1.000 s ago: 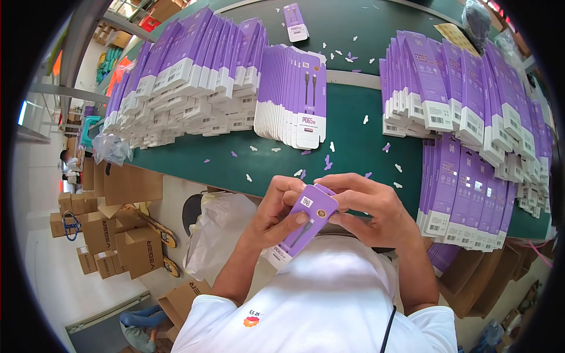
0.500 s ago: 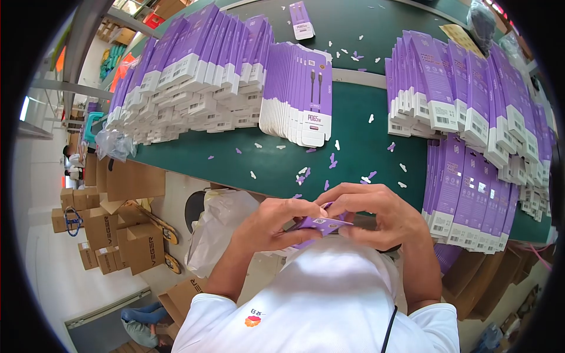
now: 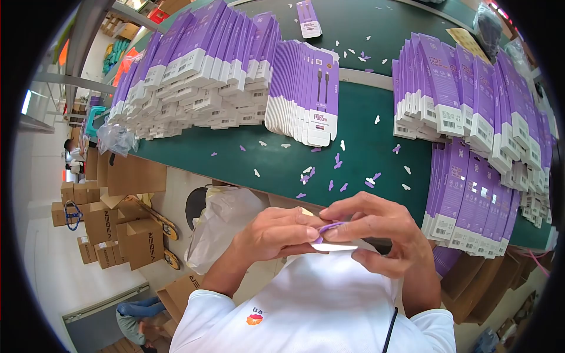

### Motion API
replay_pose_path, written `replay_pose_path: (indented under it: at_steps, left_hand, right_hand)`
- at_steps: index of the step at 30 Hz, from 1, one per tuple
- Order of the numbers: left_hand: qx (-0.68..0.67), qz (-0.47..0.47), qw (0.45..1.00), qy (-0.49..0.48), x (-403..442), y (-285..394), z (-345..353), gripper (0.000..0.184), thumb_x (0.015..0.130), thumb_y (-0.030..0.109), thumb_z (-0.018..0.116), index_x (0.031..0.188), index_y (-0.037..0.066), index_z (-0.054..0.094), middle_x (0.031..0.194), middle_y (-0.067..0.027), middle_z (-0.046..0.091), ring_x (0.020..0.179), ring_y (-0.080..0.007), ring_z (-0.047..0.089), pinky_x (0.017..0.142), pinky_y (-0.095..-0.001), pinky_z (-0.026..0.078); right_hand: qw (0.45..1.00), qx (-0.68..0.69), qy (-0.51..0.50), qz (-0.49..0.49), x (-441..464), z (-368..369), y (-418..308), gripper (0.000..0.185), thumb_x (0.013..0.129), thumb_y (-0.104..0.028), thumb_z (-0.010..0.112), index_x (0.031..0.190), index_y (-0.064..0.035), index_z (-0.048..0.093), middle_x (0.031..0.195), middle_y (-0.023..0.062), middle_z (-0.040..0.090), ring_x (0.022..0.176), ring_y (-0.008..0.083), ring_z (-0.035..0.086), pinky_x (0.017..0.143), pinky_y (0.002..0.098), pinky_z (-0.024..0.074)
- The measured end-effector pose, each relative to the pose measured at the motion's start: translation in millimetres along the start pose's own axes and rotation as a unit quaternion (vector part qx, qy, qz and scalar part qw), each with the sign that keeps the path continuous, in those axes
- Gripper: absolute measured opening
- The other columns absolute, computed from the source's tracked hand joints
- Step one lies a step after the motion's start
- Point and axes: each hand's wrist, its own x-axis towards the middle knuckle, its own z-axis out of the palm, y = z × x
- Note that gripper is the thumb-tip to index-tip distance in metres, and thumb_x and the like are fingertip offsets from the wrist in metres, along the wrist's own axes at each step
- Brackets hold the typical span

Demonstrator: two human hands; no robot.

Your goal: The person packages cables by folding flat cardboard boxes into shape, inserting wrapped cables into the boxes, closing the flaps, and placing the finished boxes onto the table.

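Close to my chest, a purple and white cardboard box (image 3: 332, 247) is held between both hands, seen end-on with a white flap facing me. My left hand (image 3: 281, 234) grips its left end, the thumb pressing near a purple edge. On the other end, my right hand (image 3: 376, 232) has its fingers closed over the top and its thumb below. The fingers hide most of the box. Beyond my hands stands a row of flat purple boxes (image 3: 322, 97) printed with a cable picture.
Large stacks of purple boxes rise at the left (image 3: 194, 47) and right (image 3: 465, 88) of the green table (image 3: 359, 103). Small paper cut-outs (image 3: 338, 160) are scattered on it. A white plastic bag (image 3: 223, 226) and brown cartons (image 3: 144, 241) lie left of me.
The box has turned in my hands, so its white flap now shows instead of a printed purple face. Both hands have shifted slightly, and the whole view has moved a little.
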Motion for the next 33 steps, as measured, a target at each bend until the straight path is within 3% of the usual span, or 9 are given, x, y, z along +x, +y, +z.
replay_pose_path:
  at_steps: [4, 10, 13, 16, 18, 19, 22, 25, 33]
  left_hand:
    - [0.008, 0.037, 0.999, -0.008, -1.5, -1.0, 0.7, 0.042, 0.092, 0.003, 0.09, 0.127, 0.007, 0.066, 0.13, -0.0204, 0.08, 0.102, -0.0343, 0.082, 0.08, -0.0414, 0.068]
    - [0.091, 0.06, 0.994, -0.016, 0.9, -1.3, 0.2, 0.048, 0.089, 0.0, 0.092, 0.128, 0.005, 0.065, 0.124, -0.0174, 0.081, 0.092, -0.0313, 0.082, 0.075, -0.0382, 0.067]
    - [0.098, 0.038, 0.994, -0.029, 7.8, 7.7, -2.8, 0.055, 0.086, 0.004, 0.097, 0.13, 0.007, 0.065, 0.12, -0.0162, 0.081, 0.089, -0.0285, 0.082, 0.074, -0.0375, 0.067]
    - [-0.008, -0.066, 0.998, -0.01, -3.9, 3.2, -6.4, 0.063, 0.082, 0.011, 0.102, 0.132, 0.01, 0.064, 0.114, -0.0144, 0.083, 0.089, -0.0269, 0.083, 0.075, -0.0369, 0.067]
    - [-0.055, -0.097, 0.991, 0.078, -14.6, -6.2, 4.4, 0.065, 0.08, 0.014, 0.104, 0.131, 0.01, 0.065, 0.108, -0.0127, 0.083, 0.089, -0.0266, 0.084, 0.074, -0.0366, 0.067]
    - [-0.08, -0.111, 0.983, 0.122, -16.1, -9.0, 8.2, 0.066, 0.079, 0.016, 0.105, 0.13, 0.01, 0.065, 0.105, -0.0118, 0.084, 0.089, -0.0265, 0.084, 0.074, -0.0365, 0.067]
    - [-0.047, -0.058, 0.995, 0.059, -13.6, -16.0, 4.8, 0.062, 0.08, 0.015, 0.105, 0.126, 0.01, 0.065, 0.101, -0.0082, 0.084, 0.089, -0.0239, 0.084, 0.074, -0.0359, 0.067]
    - [-0.036, -0.054, 0.997, 0.051, -9.3, -14.6, 8.3, 0.06, 0.081, 0.015, 0.104, 0.127, 0.01, 0.065, 0.103, -0.0075, 0.084, 0.09, -0.0216, 0.084, 0.076, -0.0355, 0.067]
    - [-0.108, -0.127, 0.981, 0.095, -11.0, -14.4, 16.7, 0.058, 0.086, 0.012, 0.101, 0.131, 0.009, 0.064, 0.11, -0.0094, 0.084, 0.098, -0.0195, 0.084, 0.082, -0.0349, 0.069]
  right_hand:
    - [0.997, 0.067, 0.028, 0.007, -6.5, 3.4, -2.0, 0.055, 0.07, 0.003, 0.067, 0.122, -0.0001, 0.083, 0.134, 0.0265, 0.076, 0.112, 0.0348, 0.078, 0.086, 0.0401, 0.0645]
    - [0.975, -0.219, -0.026, -0.025, 4.9, 0.0, -18.1, 0.056, 0.078, -0.001, 0.077, 0.134, -0.0037, 0.079, 0.126, 0.021, 0.077, 0.104, 0.0332, 0.078, 0.083, 0.0409, 0.063]
    - [0.989, -0.142, -0.033, -0.007, 11.0, -4.3, -18.5, 0.05, 0.081, 0.0, 0.077, 0.131, -0.0028, 0.079, 0.122, 0.0198, 0.077, 0.103, 0.0327, 0.078, 0.085, 0.0418, 0.0633]
    - [0.999, -0.033, -0.013, 0.013, 9.0, -1.8, -12.8, 0.044, 0.083, 0.003, 0.077, 0.126, -0.0025, 0.078, 0.125, 0.0208, 0.077, 0.105, 0.0324, 0.078, 0.088, 0.0436, 0.0636]
    - [0.999, -0.014, 0.052, 0.001, 3.8, 8.8, -7.9, 0.041, 0.084, 0.001, 0.082, 0.124, -0.0025, 0.078, 0.125, 0.0202, 0.078, 0.103, 0.0328, 0.079, 0.087, 0.0438, 0.064]
    - [0.997, -0.02, 0.071, -0.004, 0.6, 12.6, -5.3, 0.04, 0.084, 0.0, 0.084, 0.124, -0.0027, 0.078, 0.126, 0.0199, 0.078, 0.103, 0.0329, 0.079, 0.087, 0.0435, 0.0643]
    - [0.992, -0.066, 0.104, -0.02, -6.5, 19.2, 1.7, 0.043, 0.085, -0.004, 0.091, 0.125, -0.0034, 0.078, 0.128, 0.0188, 0.08, 0.101, 0.0333, 0.081, 0.085, 0.042, 0.0653]
    - [0.976, -0.207, 0.045, -0.039, -4.0, 12.9, 2.7, 0.042, 0.087, -0.009, 0.093, 0.126, -0.0044, 0.078, 0.126, 0.0173, 0.081, 0.1, 0.0329, 0.082, 0.083, 0.0399, 0.0664]
    - [0.983, -0.141, 0.112, -0.036, -3.6, 19.9, 16.3, 0.033, 0.09, -0.007, 0.089, 0.121, -0.003, 0.079, 0.118, 0.0187, 0.082, 0.093, 0.0308, 0.08, 0.077, 0.0401, 0.0649]
